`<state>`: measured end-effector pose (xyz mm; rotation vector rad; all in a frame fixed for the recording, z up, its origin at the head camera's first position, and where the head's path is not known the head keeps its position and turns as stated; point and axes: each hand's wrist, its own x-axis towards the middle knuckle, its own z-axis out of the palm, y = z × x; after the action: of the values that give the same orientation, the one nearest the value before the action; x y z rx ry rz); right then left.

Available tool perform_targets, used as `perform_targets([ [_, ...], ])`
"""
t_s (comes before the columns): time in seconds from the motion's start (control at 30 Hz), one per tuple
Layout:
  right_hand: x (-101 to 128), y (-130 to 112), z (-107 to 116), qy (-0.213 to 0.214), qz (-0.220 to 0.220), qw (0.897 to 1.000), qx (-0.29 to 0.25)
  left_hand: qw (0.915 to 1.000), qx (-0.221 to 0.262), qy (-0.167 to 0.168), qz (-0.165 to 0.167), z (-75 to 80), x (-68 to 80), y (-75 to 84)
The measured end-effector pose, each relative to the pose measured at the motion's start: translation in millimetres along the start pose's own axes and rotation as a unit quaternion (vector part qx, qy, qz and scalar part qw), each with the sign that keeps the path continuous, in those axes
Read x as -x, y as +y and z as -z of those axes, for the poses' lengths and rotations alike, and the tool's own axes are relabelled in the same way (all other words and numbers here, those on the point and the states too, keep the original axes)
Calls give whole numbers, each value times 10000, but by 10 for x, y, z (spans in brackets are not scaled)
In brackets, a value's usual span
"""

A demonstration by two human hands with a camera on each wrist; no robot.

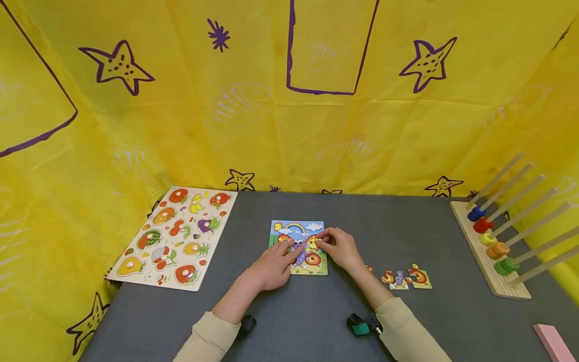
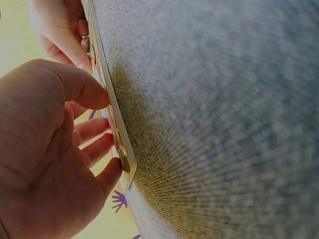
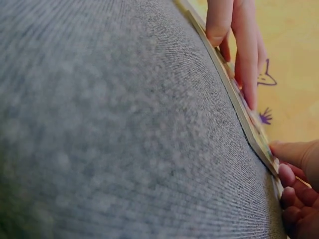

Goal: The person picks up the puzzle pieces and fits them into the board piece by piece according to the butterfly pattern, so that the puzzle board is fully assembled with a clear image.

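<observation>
A butterfly jigsaw puzzle in a square tray lies flat before me, with a rainbow and sun across its top. My left hand rests on it from the lower left, thumb and fingertips touching the picture and hiding part of the butterfly. At the right edge, my right hand pinches a yellow and green puzzle piece between thumb and curled fingers. In the right wrist view, the thumb of the right hand presses down at the tray's corner while the other fingers curl beside the edge.
Loose puzzle pieces lie right of the right forearm, one partly hidden by it. On the left is a wooden fruit peg board. A peg stacker with coloured rings stands at right, and a pink block sits near the front right corner.
</observation>
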<state>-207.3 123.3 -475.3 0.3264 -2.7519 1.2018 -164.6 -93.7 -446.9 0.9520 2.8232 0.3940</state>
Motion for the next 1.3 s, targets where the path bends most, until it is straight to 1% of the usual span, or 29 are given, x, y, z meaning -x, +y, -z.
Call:
perform_targets([
  [0.13, -4, -12, -1, -22, -14, 10000, 0, 10000, 34, -19, 11, -1, 0, -6],
  [0.3, -16, 6, -21, 9, 130, 9999, 58, 9999, 105, -19, 14, -4, -8, -7],
  [0.47, -20, 14, -39, 8, 149, 9998, 96, 9999, 87, -24, 46, -13, -3, -12],
  [0.67, -16, 16, -41, -51, 390, 9990, 198, 10000, 28, -17, 64, -7, 2, -12],
  [0.87, -2, 25, 47, -514, 274, 9983, 89, 9999, -167, 12, 20, -1, -10, -20],
  [0.93, -1, 27, 57, -604, 269, 9978, 81, 9998, -222, 14, 6, -2, -15, -27],
  [1.13, 31, 8, 77, -581, 523, 9967, 195, 9996, -238, 153, -87, -9, -32, -60],
  [1.23, 79, 11, 175, -504, 595, 9969, 91, 9998, -109, 165, -54, -18, -34, -76],
  [1.3, 127, 41, 285, -430, 548, 9976, 7, 9999, 30, 155, -29, -23, -29, -84],
])
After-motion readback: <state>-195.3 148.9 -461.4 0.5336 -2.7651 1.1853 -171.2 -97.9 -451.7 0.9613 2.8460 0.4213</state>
